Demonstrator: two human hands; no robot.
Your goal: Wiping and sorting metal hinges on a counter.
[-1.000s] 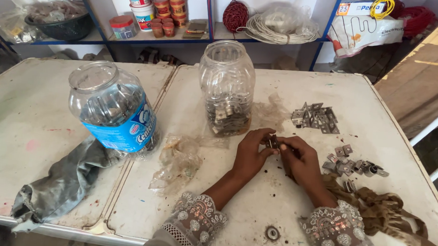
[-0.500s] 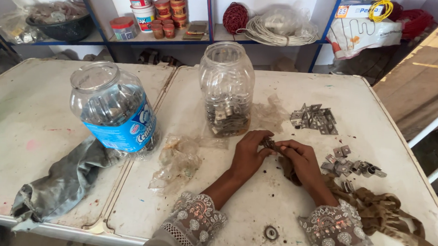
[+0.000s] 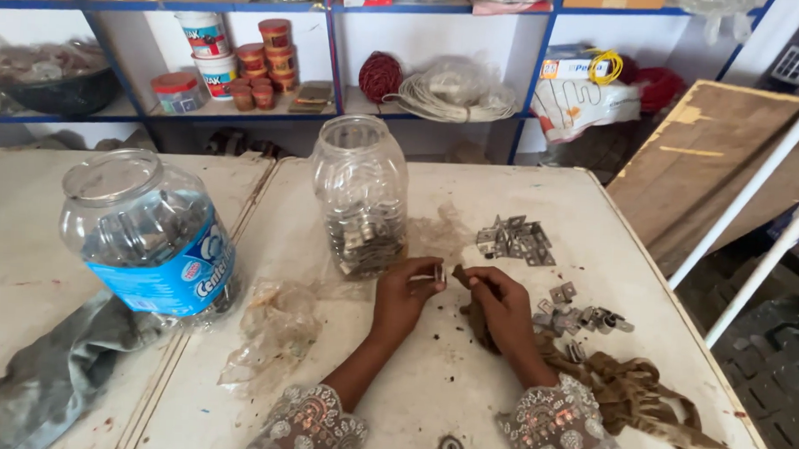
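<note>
In the middle of the frame, the left hand (image 3: 402,298) pinches a small metal piece (image 3: 439,273) so the right hand (image 3: 501,308) can reach it. The right hand's fingers press together on something tiny; I cannot tell what. More metal pieces (image 3: 516,239) lie close by on the table (image 3: 428,396).

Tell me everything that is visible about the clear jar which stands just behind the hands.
The clear jar looks like ribbed, see-through plastic with a narrow neck and a wide mouth that has no lid. It stands upright on the white table, just beyond the left hand, apart from it. Small grey metal pieces fill roughly its lower third. Its wall looks dusty. Nothing but the table touches it.
</note>
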